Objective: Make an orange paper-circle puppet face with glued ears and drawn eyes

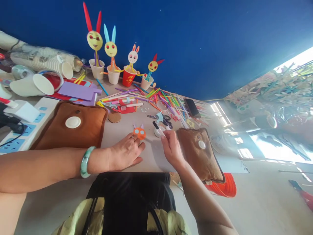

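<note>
From the orange face cutout (139, 133), you can pass over bare table (153, 160) at five o'clock; scissors (166, 122) block you at two, a brown cushion (83, 133) at nine.

bright daylight from the right; window (293, 60) at upper right burnt to white. glare and haze veil the clear plastic (286, 112) below it (fine detail lost). soft shadow on tabletop (151, 160) between left hand (128, 150) and right hand (172, 148). wide-lens stretching toward the edges; middle reasonably sharp, right side smeared.
</note>
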`<state>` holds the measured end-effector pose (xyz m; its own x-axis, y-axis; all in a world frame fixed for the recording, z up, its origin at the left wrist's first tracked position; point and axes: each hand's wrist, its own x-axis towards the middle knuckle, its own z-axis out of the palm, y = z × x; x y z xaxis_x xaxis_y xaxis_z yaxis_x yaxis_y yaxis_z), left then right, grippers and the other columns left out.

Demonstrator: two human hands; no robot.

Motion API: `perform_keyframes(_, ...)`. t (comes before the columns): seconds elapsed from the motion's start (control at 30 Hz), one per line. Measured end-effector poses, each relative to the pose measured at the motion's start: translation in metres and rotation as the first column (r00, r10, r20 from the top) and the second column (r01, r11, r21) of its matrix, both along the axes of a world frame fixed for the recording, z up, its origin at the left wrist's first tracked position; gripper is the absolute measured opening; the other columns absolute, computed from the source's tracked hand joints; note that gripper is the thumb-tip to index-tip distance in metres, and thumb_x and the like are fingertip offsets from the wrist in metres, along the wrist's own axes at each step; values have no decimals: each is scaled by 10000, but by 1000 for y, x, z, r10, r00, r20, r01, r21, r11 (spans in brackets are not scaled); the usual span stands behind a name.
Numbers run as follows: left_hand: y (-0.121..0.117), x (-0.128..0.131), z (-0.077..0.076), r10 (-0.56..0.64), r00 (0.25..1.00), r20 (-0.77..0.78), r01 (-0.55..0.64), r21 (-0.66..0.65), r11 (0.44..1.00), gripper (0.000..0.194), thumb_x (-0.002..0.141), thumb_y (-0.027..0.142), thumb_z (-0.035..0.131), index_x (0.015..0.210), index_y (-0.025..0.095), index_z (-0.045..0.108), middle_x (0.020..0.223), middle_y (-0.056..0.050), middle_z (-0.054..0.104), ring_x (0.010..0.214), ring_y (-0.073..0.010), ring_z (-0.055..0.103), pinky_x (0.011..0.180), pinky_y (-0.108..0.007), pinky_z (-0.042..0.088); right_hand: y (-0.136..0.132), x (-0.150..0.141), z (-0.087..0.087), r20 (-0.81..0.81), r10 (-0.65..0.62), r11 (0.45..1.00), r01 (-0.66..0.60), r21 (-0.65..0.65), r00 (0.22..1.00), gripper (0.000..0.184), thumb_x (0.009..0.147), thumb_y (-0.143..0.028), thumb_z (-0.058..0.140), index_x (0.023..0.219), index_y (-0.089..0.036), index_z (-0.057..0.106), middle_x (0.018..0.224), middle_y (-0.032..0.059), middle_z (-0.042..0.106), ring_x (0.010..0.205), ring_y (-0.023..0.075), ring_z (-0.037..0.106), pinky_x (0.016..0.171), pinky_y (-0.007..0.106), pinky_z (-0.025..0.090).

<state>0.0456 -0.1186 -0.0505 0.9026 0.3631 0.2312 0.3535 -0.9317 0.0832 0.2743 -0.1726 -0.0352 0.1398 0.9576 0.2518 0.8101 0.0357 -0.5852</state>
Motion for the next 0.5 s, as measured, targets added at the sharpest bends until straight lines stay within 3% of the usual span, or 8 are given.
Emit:
perform_keyframes(0.1, 6, 0, -2, 1, 1000, 13, 0, -84, 996, 323, 895, 447, 638, 980, 137, 609, 978, -121, 665, 972, -278, 619, 924, -414, 429, -14, -3, 7, -159, 49, 998, -54, -25, 986, 190, 940, -407, 543, 932, -227, 602, 655, -17, 581, 555, 137, 509, 534, 270, 401)
perform_keyframes(0.2, 12, 3, 1, 46, 999, 0, -45, -145, 988, 315, 908, 448, 632, 945, 135, 626, 887, -104, 680, 898, -268, 642, 890, -411, 440, -28, 1, 14, -234, 29, 1000, -29, 4, 972, 182, 906, -396, 616, 899, -220, 660, 616, -17, 601, 537, 137, 529, 524, 273, 414)
perform_keyframes(0.27, 16, 5, 4, 54, 999, -2, -54, -169, 984, 316, 923, 457, 612, 913, 141, 630, 858, -96, 687, 881, -266, 654, 872, -405, 439, -36, 6, 19, -213, 27, 999, -23, 23, 977, 161, 882, -374, 653, 889, -217, 688, 642, -4, 648, 539, 141, 555, 525, 275, 429)
perform_keyframes(0.37, 19, 5, 5, 58, 998, 3, -56, -182, 982, 380, 933, 519, 578, 955, 142, 620, 804, -75, 683, 831, -263, 657, 817, -390, 435, -47, 12, 25, -136, 123, 991, -128, -33, 983, 110, 852, -332, 689, 867, -223, 695, 675, 1, 691, 519, 130, 566, 503, 256, 427)
perform_keyframes(0.5, 11, 5, -4, 27, 999, 18, -26, -49, 998, 402, 913, 498, 619, 1047, 120, 594, 815, -93, 681, 821, -264, 647, 832, -397, 423, -58, 6, 27, -97, 248, 950, -262, -168, 964, 65, 865, -289, 679, 877, -225, 679, 675, -9, 694, 485, 101, 543, 486, 229, 415)
